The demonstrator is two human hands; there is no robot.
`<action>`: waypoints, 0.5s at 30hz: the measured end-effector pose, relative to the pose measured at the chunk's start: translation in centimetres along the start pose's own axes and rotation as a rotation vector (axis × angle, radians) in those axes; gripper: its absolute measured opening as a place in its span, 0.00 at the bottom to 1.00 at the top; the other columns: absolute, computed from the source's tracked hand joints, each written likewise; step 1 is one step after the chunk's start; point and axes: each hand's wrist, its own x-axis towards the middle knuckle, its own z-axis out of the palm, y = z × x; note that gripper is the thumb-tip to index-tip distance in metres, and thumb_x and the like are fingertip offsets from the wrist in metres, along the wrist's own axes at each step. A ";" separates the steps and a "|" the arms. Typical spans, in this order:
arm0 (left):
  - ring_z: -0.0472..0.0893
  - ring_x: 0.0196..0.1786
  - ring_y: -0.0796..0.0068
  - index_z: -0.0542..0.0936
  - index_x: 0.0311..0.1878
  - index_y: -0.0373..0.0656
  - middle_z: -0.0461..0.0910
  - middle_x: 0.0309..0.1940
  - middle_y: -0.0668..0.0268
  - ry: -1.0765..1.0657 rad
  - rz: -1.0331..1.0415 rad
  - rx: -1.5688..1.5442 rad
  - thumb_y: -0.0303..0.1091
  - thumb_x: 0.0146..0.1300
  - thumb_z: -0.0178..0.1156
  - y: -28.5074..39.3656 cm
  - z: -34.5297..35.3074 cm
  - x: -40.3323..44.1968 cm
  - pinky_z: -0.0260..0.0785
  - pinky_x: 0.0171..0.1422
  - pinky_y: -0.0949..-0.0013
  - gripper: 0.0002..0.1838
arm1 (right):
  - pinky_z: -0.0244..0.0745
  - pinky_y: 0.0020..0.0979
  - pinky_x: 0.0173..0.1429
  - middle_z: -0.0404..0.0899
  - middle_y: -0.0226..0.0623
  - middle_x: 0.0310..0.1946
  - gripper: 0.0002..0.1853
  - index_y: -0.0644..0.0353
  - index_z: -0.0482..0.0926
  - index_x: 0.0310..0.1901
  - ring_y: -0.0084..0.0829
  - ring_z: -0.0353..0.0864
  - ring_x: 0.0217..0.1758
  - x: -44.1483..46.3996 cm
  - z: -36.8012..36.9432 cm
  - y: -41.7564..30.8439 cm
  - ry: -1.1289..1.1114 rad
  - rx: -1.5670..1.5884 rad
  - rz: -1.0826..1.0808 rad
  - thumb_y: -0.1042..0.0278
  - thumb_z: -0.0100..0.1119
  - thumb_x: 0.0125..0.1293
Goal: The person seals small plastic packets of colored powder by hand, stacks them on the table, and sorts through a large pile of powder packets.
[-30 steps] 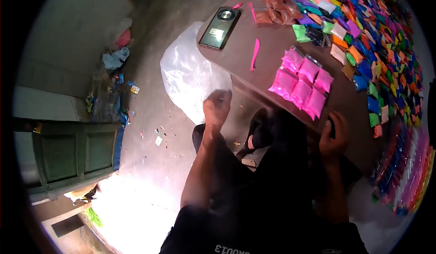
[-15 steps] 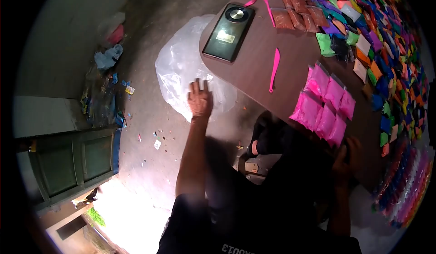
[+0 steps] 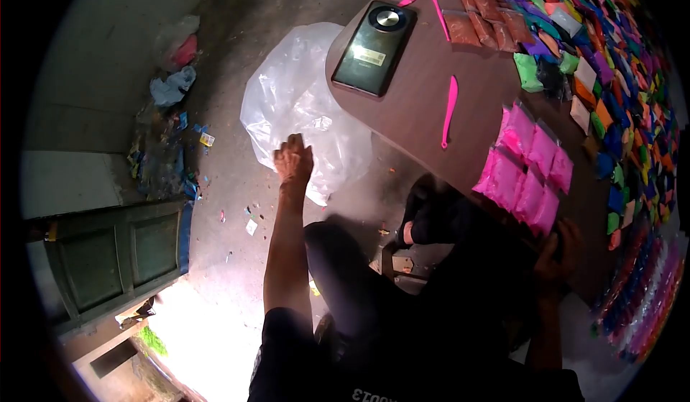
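My left hand (image 3: 294, 160) reaches over the floor beside the table, its fingers curled together on the near side of a large clear plastic bag (image 3: 277, 89). The bag lies loose and crumpled, partly behind the table's rounded edge. At the table's near edge, my right hand (image 3: 559, 254) is in shadow with its fingers bent; what they hold, if anything, is hidden. Just beyond it lie several pink packets (image 3: 523, 168) in clear wrapping, set close together in rows. A pink plastic knife (image 3: 450, 111) rests on the tabletop to their left.
On the brown table (image 3: 410, 107) lie a dark phone (image 3: 374, 48), another pink stick (image 3: 438, 17) and brown packets (image 3: 489, 21). A heap of multicoloured packets (image 3: 611, 100) covers the far right. Long colourful strips (image 3: 640, 301) hang lower right. Litter (image 3: 158, 143) lines the wall.
My left hand has moved left and slightly down, and its spread fingers have closed at the plastic bag. The bag's near end has shifted. My right hand stays by the pink packets.
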 end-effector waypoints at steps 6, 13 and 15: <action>0.82 0.57 0.42 0.69 0.66 0.41 0.72 0.71 0.51 -0.161 0.051 -0.295 0.31 0.66 0.65 4.3 3.2 3.9 0.77 0.61 0.46 0.26 | 0.76 0.46 0.63 0.82 0.51 0.53 0.14 0.64 0.83 0.54 0.52 0.81 0.57 -0.1 -0.2 1.4 0.000 -0.079 -0.097 0.73 0.59 0.68; 0.72 0.70 0.36 0.60 0.75 0.36 0.70 0.69 0.39 -0.086 0.114 -0.429 0.26 0.63 0.63 3.5 6.8 4.0 0.70 0.73 0.49 0.38 | 0.76 0.47 0.61 0.82 0.50 0.52 0.14 0.64 0.83 0.52 0.51 0.81 0.55 0.3 -0.4 0.5 0.003 -0.087 -0.067 0.74 0.59 0.66; 0.77 0.65 0.40 0.71 0.65 0.36 0.76 0.59 0.43 -0.499 -0.041 -0.150 0.25 0.65 0.61 3.7 5.1 3.1 0.76 0.66 0.50 0.25 | 0.76 0.46 0.61 0.82 0.50 0.52 0.14 0.64 0.83 0.52 0.51 0.81 0.55 0.5 -0.6 -0.2 0.002 -0.059 -0.050 0.76 0.58 0.65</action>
